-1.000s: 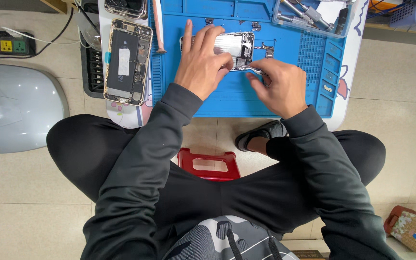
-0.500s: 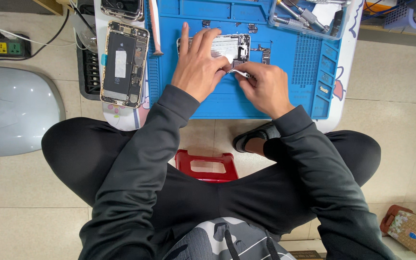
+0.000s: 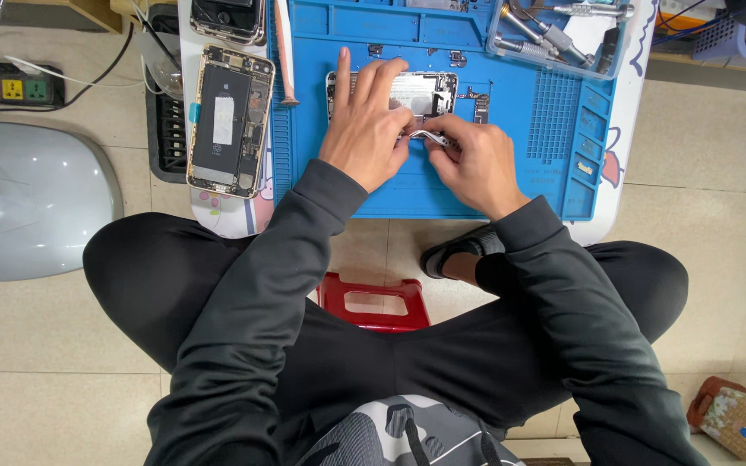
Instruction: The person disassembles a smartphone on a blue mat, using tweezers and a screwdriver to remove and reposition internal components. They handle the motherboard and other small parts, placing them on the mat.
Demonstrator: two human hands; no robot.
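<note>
Steadying phone panel (image 3: 416, 91), hands (image 3: 369, 129) still together

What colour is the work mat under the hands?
Bright blue: the work mat shows best in the head view.

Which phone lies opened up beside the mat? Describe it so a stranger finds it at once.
Start at the blue mat on the low table. Just past its left edge, away from the left hand, lies the opened phone with a gold rim. Unlike the silver phone part under the hands, it shows a long black battery.
</note>
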